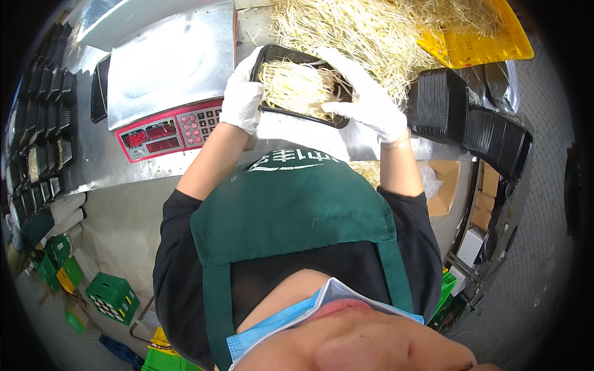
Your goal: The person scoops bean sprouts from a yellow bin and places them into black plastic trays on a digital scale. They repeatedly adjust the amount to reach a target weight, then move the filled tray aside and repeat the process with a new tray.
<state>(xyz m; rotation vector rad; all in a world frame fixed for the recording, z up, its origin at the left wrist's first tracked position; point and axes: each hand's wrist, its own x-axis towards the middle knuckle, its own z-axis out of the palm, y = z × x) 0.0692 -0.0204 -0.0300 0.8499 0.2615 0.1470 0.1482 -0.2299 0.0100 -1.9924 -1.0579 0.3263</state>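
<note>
Both my hands wear white gloves. My left hand (242, 95) grips the left end of a black plastic tray (278, 52) above the steel table. Inside the tray lies a bundle of bean sprouts (297, 86), with root ends towards the right. My right hand (366, 99) spans the tray's right end, fingers along the far rim and thumb against the sprouts near the front. A loose heap of bean sprouts (352, 32) spreads just beyond the tray. To the left stands a red electronic scale (171, 60) with a bare metal platter and a lit display.
Nested stacks of black trays (438, 106) stand right of my right hand. A yellow crate (482, 51) with sprouts tips onto the table at the back right. More black trays (46, 106) are piled at far left. The steel table's front edge (125, 178) runs before my apron.
</note>
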